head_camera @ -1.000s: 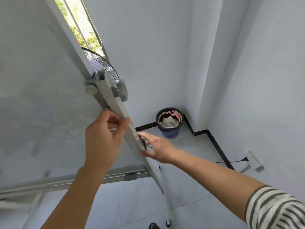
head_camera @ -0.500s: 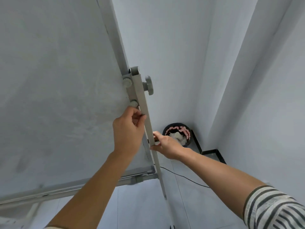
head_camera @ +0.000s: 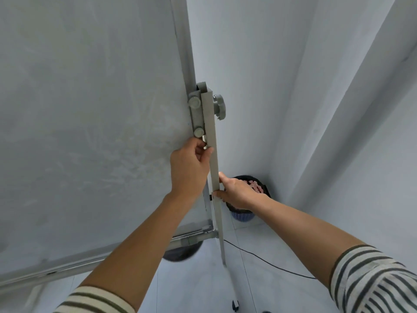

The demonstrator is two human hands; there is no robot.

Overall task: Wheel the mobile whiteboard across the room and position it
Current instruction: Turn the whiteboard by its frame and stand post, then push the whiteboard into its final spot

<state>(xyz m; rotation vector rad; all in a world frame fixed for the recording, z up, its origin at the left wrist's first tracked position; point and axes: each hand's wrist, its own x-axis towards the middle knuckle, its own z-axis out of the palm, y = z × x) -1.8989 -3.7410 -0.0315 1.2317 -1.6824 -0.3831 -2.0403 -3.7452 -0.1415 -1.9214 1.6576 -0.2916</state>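
The mobile whiteboard [head_camera: 90, 123] fills the left half of the head view, its grey surface smudged. Its right side post [head_camera: 211, 132] runs down the middle, with a pivot bracket and round knob [head_camera: 219, 107] near its top. My left hand [head_camera: 189, 168] grips the post just under the bracket. My right hand [head_camera: 237, 193] holds the same post lower down from the right side. A caster wheel [head_camera: 235, 305] of the stand shows at the bottom.
A dark wastebasket [head_camera: 246, 213] with pink and white trash stands in the room corner right behind the post. A black cable [head_camera: 270, 265] trails across the tiled floor. White walls [head_camera: 338, 109] close in on the right. A dark round base [head_camera: 180, 251] sits below the board's tray.
The board has swung and rolled closer to the corner, covering the window and fan. Both hands stayed on the post, and the wastebasket now lies partly behind my right hand.
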